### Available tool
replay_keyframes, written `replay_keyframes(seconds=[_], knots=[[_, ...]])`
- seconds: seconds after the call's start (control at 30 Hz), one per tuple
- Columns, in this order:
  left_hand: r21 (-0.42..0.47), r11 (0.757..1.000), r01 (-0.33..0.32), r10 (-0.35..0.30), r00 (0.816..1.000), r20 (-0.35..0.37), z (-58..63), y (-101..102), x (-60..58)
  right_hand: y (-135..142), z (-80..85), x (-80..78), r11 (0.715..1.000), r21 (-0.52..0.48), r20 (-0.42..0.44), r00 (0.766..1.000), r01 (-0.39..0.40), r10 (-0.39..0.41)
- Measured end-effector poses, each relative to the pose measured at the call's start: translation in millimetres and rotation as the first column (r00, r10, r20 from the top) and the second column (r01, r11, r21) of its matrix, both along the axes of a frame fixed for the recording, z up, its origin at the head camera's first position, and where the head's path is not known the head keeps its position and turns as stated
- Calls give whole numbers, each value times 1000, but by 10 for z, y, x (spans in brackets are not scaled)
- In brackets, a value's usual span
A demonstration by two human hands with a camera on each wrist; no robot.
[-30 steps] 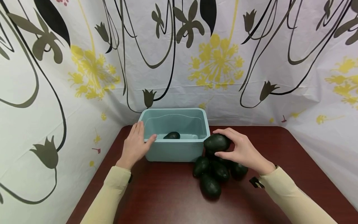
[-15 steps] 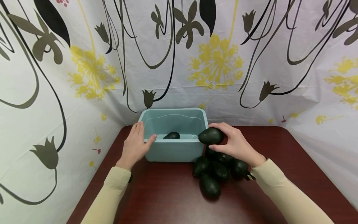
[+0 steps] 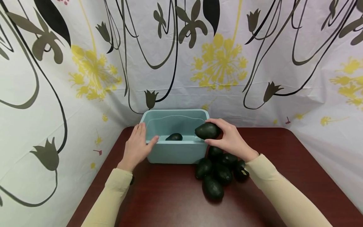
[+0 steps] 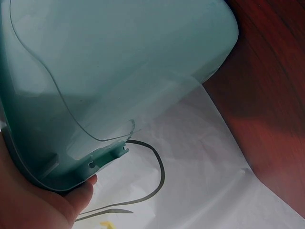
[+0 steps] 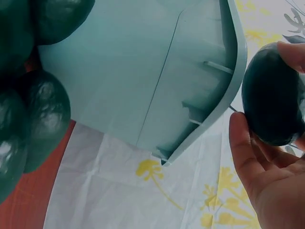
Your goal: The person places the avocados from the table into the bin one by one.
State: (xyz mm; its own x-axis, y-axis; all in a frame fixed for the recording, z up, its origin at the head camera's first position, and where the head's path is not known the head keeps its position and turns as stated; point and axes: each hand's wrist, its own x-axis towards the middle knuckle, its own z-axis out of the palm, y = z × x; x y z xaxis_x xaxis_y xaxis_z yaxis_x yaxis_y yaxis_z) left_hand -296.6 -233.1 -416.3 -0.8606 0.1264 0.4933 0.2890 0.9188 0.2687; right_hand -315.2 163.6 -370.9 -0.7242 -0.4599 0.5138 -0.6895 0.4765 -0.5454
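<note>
The right hand (image 3: 233, 140) clamps fingers and thumb on an avocado (image 3: 207, 130) at the right rim of the bin (image 3: 175, 153) — the left hand (image 3: 136, 147), thumb apart from straight fingers, touches the bin's left side. A second avocado (image 3: 174, 137) lies inside — a pile (image 3: 223, 174) right of it.

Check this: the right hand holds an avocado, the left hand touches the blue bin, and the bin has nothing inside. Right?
No: the bin has an avocado inside, as the head view shows. The right hand holds another avocado; the left hand touches the bin.

Dark green avocados (image 3: 213, 188), pale teal bin (image 3: 176, 153), red-brown table (image 3: 161, 198), cream sleeves (image 3: 279, 186), yellow-and-grey floral white cloth (image 3: 187, 96)
</note>
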Motion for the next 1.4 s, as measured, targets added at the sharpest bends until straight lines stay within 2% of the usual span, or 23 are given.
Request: replay_keyframes(seconds=[0.3,0.53,0.73,0.87,1.13,1.4], knots=[[0,1000,1,-1,1000,8,-27,13,-15,-161,4,-112,1000,-2,19,1000,-1,1],[-8,1000,4,-4,1000,11,-34,15,3,-264,-62,-199,1000,21,36,999,13,-14],[-18,1000,-7,7,1000,9,-23,-14,5,-385,-87,-278,1000,19,83,996,-21,19],[-17,1000,-8,8,1000,4,0,-23,-20,-478,-50,-344,999,22,73,996,-49,47],[-6,1000,-3,3,1000,7,-9,-9,-40,-592,-53,-450,990,136,76,997,-34,24],[-11,1000,0,0,1000,1,-11,14,-39,-621,4,-492,960,273,117,993,-60,28]])
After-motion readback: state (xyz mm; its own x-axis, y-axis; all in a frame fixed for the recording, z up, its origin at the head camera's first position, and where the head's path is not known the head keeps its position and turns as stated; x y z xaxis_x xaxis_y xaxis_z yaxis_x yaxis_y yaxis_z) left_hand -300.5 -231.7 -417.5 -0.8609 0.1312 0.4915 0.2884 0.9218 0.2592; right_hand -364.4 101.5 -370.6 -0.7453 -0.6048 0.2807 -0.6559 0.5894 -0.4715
